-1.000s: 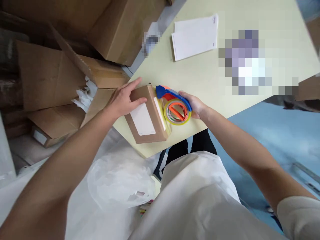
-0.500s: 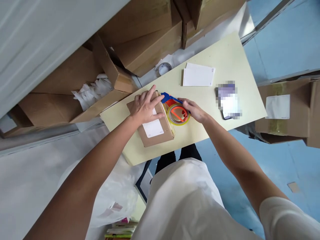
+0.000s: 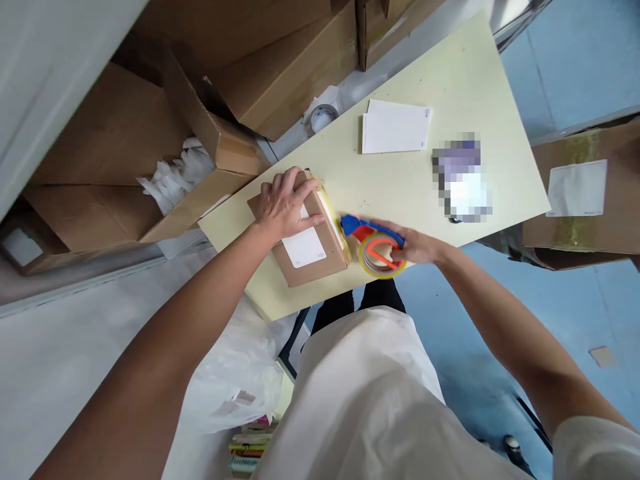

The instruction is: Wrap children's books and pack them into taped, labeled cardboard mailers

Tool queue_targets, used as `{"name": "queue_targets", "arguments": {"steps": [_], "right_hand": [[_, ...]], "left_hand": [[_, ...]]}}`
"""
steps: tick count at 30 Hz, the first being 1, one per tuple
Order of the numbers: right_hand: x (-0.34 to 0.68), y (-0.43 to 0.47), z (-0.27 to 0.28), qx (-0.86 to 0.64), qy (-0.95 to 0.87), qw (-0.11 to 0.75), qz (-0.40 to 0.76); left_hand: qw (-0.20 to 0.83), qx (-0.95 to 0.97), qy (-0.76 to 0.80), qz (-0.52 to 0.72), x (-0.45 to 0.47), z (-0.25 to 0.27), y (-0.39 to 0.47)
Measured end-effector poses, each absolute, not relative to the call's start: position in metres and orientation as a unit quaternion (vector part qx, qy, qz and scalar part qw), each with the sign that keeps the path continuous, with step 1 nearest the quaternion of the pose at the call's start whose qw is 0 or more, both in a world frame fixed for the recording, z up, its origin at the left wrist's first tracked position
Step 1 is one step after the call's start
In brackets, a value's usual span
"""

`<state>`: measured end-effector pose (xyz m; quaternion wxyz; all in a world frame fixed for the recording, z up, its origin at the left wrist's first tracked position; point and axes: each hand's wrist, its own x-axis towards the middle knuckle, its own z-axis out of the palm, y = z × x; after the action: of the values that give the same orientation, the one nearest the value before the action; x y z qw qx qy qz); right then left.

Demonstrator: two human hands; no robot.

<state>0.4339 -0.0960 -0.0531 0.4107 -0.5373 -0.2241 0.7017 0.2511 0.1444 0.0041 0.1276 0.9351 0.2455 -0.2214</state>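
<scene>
A small brown cardboard box (image 3: 327, 230) with a white label on its top lies on the cream table. My left hand (image 3: 287, 208) rests on top of the box, fingers spread and thumb apart, over part of the label. Yellowish tape runs along the box's right edge. Just right of the box, my right hand (image 3: 413, 244) is closed around a blue and red tape dispenser (image 3: 373, 229) carrying a roll of tape with a yellow rim. The dispenser's blue head points toward the box. My right fingers are partly hidden behind it.
White labels (image 3: 395, 130) lie farther back on the table (image 3: 480, 80), with a pixelated phone-like object (image 3: 463, 180) to their right. Large cartons (image 3: 295, 80) line the far side, near another tape roll (image 3: 324, 119). A labelled carton (image 3: 575, 230) stands at right. A plastic bag (image 3: 235, 373) sits below left.
My right hand has drawn the tape dispenser down and right, away from the box's upper corner. My left hand stays on the box. The view has shifted slightly.
</scene>
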Motion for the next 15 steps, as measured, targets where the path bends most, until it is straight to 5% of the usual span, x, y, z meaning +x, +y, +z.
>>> {"name": "queue_targets", "arguments": {"steps": [8,15], "right_hand": [[0.373,-0.188,-0.048,-0.539,-0.223,0.372,0.722],[0.392,-0.117,-0.059,-0.622,-0.197,0.434,0.62]], "left_hand": [[0.11,0.931,0.274,-0.213,0.243,0.002,0.142],[0.101,0.862,0.479,-0.134,0.191,-0.006,0.131]]}}
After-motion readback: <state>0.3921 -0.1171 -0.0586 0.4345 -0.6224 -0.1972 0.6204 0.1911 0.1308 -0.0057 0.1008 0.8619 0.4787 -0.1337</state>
